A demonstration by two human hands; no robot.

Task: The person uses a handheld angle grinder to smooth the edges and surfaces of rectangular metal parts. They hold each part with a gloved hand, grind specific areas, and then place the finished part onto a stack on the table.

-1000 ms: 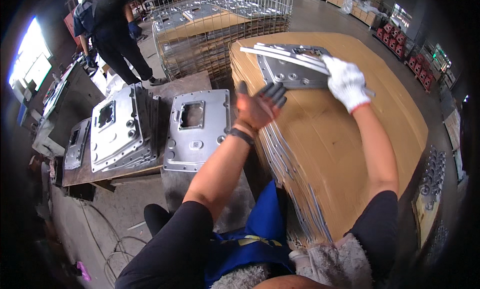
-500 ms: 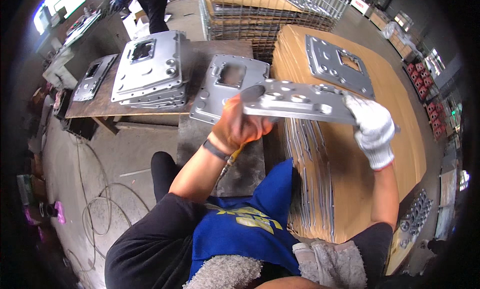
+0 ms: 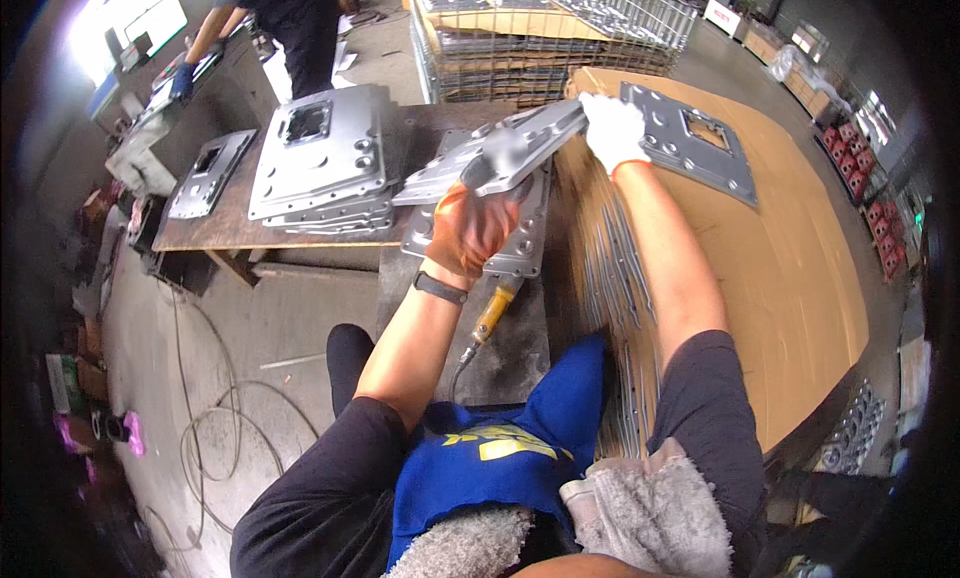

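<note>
Left fingers [image 3: 477, 174] clenched, right fingers [image 3: 604, 115] clenched higher up; both forearms [image 3: 676, 256] extended forward.

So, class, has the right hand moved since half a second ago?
Yes: the right hand has moved left and forward, judged against the grey plate lying on the cardboard.

**Dim Workshop, Brightest at My Far Left**

Around me, a grey floor [image 3: 300, 318] runs back into the hall. Ahead to my left, a window [image 3: 155, 26] glares white and washes out that corner. Below it stands a cluttered grey workbench [image 3: 145, 160], and nearer me a brown wooden table [image 3: 226, 226]. A low, dark bench [image 3: 525, 323] sits right in front of me. Beyond, I see a wire mesh cage [image 3: 550, 66]. To my far right, a dark wall [image 3: 905, 43] holds a smaller lit window [image 3: 874, 116], with brown cartons [image 3: 806, 86] lined up near its foot.
</note>
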